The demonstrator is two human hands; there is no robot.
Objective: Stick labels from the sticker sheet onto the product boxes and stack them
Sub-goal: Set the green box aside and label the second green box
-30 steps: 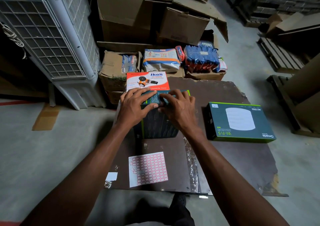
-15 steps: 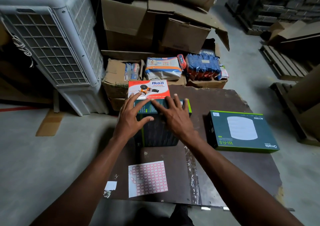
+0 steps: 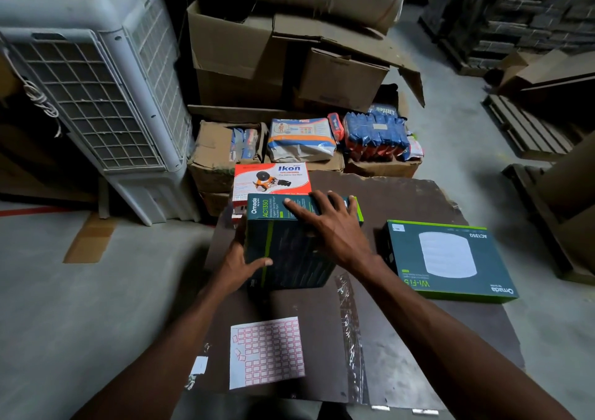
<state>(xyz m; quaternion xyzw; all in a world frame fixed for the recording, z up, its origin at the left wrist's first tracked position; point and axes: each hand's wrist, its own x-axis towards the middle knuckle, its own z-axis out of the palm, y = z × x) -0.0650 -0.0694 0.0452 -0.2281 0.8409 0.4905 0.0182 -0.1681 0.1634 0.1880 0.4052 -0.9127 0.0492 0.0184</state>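
Now that both hands have quit pressing its top edge, the upright box [image 3: 289, 245] is being regripped: left hand [image 3: 240, 266] has dropped to the side, fingers clamped round it, right hand [image 3: 328, 226] flat on top, fingers straight. Label looks seated; stacking likely next. Sticker sheet [image 3: 266, 352] lies nearer on the surface [image 3: 418, 339].

Upright product box [image 3: 289, 252]: dark teal, lime-green edge stripe, pale lettering on top face. Flat product box [image 3: 450, 258]: same dark teal, lime-green border, white rounded shape printed at centre. Sticker sheet [image 3: 266, 352]: white, grid of small red-outlined labels. Box behind [image 3: 272, 179]: white and orange-red, blue lettering. Tabletop [image 3: 402, 200]: dark brown. Air cooler [image 3: 96, 97]: light grey, square-grid grille. Packets [image 3: 375, 136]: blue with red. Floor [image 3: 64, 307]: grey; cartons [image 3: 235, 52] brown.
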